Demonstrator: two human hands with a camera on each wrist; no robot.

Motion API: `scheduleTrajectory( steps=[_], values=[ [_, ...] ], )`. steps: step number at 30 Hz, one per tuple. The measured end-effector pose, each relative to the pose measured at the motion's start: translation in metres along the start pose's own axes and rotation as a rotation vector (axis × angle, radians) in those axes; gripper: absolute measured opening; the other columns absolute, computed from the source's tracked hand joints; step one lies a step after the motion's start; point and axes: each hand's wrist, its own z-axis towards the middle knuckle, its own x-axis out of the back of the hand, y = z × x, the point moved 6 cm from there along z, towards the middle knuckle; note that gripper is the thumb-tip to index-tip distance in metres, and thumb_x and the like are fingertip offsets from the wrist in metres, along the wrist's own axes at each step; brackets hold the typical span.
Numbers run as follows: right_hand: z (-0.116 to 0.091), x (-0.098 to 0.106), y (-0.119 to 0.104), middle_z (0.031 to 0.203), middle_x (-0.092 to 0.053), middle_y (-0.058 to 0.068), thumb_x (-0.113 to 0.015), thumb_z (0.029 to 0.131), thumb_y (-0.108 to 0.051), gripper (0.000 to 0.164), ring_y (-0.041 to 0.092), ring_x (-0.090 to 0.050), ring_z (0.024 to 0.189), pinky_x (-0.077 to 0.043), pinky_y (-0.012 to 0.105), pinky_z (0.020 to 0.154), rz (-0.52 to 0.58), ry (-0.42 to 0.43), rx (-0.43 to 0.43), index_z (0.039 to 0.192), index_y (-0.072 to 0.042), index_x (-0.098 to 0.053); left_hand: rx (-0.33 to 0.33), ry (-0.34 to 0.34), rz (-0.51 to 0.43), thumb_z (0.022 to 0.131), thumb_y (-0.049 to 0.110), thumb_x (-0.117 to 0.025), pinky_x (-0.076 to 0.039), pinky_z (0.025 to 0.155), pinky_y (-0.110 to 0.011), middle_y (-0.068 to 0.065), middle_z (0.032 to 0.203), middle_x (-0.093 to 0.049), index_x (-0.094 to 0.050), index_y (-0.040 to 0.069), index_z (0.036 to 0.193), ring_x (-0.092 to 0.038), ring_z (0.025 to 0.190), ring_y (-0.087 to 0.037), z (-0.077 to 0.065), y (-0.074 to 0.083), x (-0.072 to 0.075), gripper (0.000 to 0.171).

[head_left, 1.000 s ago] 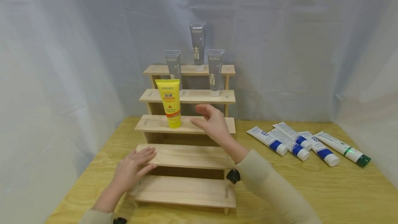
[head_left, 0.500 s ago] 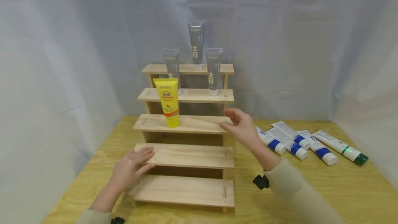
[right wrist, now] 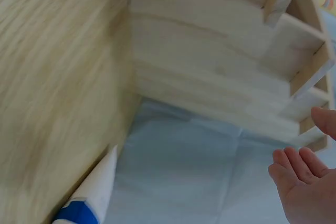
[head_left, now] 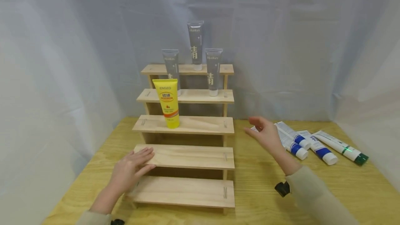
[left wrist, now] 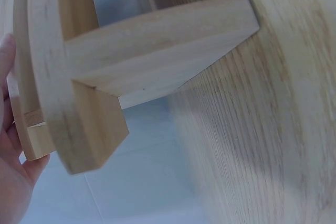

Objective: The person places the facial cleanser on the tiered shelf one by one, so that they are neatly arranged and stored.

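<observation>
My left hand (head_left: 129, 169) rests on the left end of the second-lowest tier of a stepped wooden display rack (head_left: 187, 155), its fingers laid over the board. In the left wrist view, that hand (left wrist: 13, 177) shows at the rack's end. My right hand (head_left: 267, 136) is in the air right of the rack, fingers and thumb apart, holding nothing. It overlaps one of several white tubes with blue bands (head_left: 293, 145). On the middle tier a yellow tube (head_left: 168, 105) stands on its cap. Grey tubes stand higher up: two (head_left: 213, 72) one tier above, one (head_left: 196, 44) on top.
A white tube with a dark green cap (head_left: 340, 147) lies at the far right of the wooden tabletop (head_left: 265, 190). A pale curtain (head_left: 275, 51) hangs behind the rack and down both sides.
My right hand has moved right, from beside the yellow tube on the middle tier to over the tabletop near the white tubes. My left hand has stayed on the rack.
</observation>
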Motion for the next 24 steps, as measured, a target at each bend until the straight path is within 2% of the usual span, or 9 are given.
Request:
scheduleTrajectory(
  steps=[9, 17, 24],
  values=[
    [-0.006, 0.016, 0.041, 0.105, -0.058, 0.025, -0.067, 0.079, -0.011, 0.039, 0.036, -0.054, 0.098, -0.045, 0.043, 0.086, -0.111, 0.014, -0.056, 0.109, 0.009, -0.054, -0.019, 0.009, 0.004, 0.073, 0.030, -0.069, -0.038, 0.088, -0.053, -0.008, 0.110, -0.060, -0.065, 0.003, 0.103, -0.056, 0.101, -0.023, 0.000, 0.002, 0.000, 0.040],
    [-0.008, 0.024, 0.069, 0.106, -0.056, 0.027, -0.064, 0.081, -0.014, 0.040, 0.039, -0.052, 0.100, -0.043, 0.047, 0.086, -0.234, -0.032, -0.102, 0.111, 0.010, -0.052, -0.031, 0.021, -0.002, 0.073, 0.029, -0.069, -0.039, 0.088, -0.053, -0.008, 0.109, -0.061, -0.066, 0.002, 0.102, -0.057, 0.100, -0.024, 0.001, 0.002, 0.000, 0.040],
    [-0.009, 0.028, 0.095, 0.105, -0.056, 0.027, -0.065, 0.080, -0.014, 0.039, 0.042, -0.051, 0.095, -0.047, 0.049, 0.075, -0.303, -0.057, -0.129, 0.109, 0.010, -0.053, -0.031, 0.021, -0.004, 0.073, 0.029, -0.069, -0.039, 0.087, -0.053, -0.008, 0.109, -0.061, -0.066, 0.003, 0.102, -0.057, 0.100, -0.024, 0.001, 0.003, 0.000, 0.040]
  ],
)
